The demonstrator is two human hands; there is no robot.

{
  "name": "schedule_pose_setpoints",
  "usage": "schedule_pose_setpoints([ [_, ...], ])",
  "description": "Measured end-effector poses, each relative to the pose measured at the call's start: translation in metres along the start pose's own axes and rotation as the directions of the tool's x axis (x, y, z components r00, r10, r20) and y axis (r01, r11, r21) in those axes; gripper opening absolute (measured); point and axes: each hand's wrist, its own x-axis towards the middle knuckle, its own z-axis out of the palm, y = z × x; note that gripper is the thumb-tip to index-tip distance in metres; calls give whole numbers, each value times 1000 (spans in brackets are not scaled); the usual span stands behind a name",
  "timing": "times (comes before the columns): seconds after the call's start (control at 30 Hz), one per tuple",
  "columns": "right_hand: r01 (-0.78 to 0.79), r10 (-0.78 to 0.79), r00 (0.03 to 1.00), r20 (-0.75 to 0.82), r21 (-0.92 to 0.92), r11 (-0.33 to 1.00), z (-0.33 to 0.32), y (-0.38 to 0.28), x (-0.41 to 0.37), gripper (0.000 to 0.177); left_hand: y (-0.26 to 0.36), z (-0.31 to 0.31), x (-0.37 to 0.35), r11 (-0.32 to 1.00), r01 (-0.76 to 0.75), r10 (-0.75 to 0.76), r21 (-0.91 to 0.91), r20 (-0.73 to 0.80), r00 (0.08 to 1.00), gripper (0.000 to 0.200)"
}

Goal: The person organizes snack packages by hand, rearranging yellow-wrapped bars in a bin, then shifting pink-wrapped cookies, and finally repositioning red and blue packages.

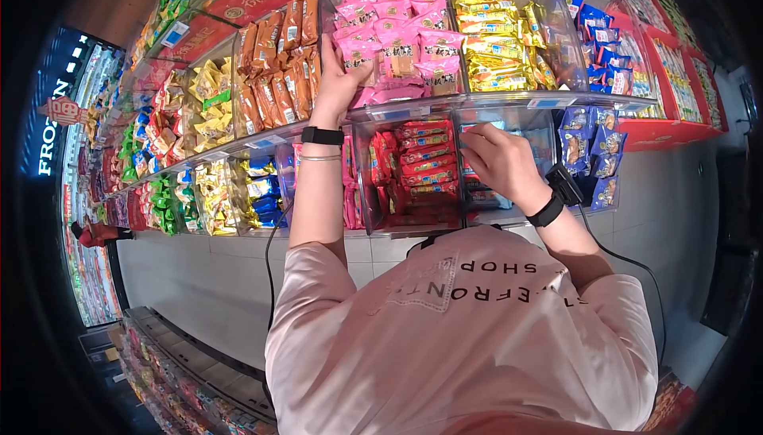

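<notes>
My left hand [340,85] is raised to the upper shelf, at the left side of the bin of pink snack packets [397,58]. Its index finger stretches upward along the bin's side, and the thumb is spread against a pink packet. Brown-wrapped snacks [282,97] fill the bin just left of it. My right hand [502,162] is lower, in front of the lower-row bin with light blue packets [534,143]. Its fingers are bent together and point left towards the red snack packets [429,157]; what they hold, if anything, is hidden.
Yellow-wrapped snacks [497,38] lie right of the pink ones. A clear shelf edge [413,109] with price labels separates the two rows. Blue-purple packets [592,145] hang at the right end. A black cable [636,264] runs from the right wrist. A lower rack [187,371] stands behind at left.
</notes>
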Motion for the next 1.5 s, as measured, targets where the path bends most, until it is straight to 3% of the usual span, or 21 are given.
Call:
schedule_pose_setpoints([
  [0.13,3,-3,999,-43,-17,1000,1,2,-4,14,-8,2,5,1000,4,-4,1,-99,995,95],
  [0.2,-20,20,999,-43,9,1000,1,3,-5,13,-26,-5,16,951,-66,90,303,-68,994,84],
  [0.27,-18,19,1000,-23,18,1000,5,3,-6,14,-18,9,12,969,-20,46,245,-102,994,78],
  [0.33,4,-4,1000,-9,5,1000,9,2,-5,16,-15,12,16,888,30,49,460,-160,986,78],
  [0.4,4,-5,1000,9,12,1000,14,1,-6,17,-7,10,9,912,57,15,405,-173,985,79],
  [0.47,4,-4,1000,20,13,1000,15,1,-4,18,-2,7,4,994,15,-7,104,-76,997,81],
  [0.5,4,-5,999,36,10,1000,15,1,-4,18,0,10,-1,993,45,-28,110,-157,987,83],
  [0.63,8,-8,999,49,6,1000,17,-1,-1,17,-7,0,0,997,69,-64,29,-165,984,83],
  [0.7,9,-9,999,44,3,1000,18,-3,0,17,0,-1,-3,993,76,-90,-93,-153,984,82],
  [0.83,0,0,999,54,-2,1000,18,-6,0,16,9,-4,-7,992,87,-100,-91,-142,985,87],
  [1.07,-22,22,999,42,13,1000,14,-11,-4,15,-2,5,-11,998,-19,29,64,-158,987,86],
  [1.13,-24,23,999,23,36,999,13,-13,-5,14,0,9,-15,970,-19,63,241,-176,982,87],
  [1.2,-18,18,1000,24,20,1000,12,-15,-5,13,-4,14,-18,975,-53,99,217,-204,974,85],
  [1.27,-13,13,1000,24,4,1000,14,-17,-6,13,-7,17,-19,857,-137,305,496,-275,912,85],
  [1.37,1,-1,1000,-2,-5,1000,20,-19,-8,14,4,22,-32,770,-165,421,616,-296,857,77],
  [1.5,-27,27,1000,2,-4,1000,28,-28,-12,14,0,9,-40,818,-224,454,530,-355,817,67],
])
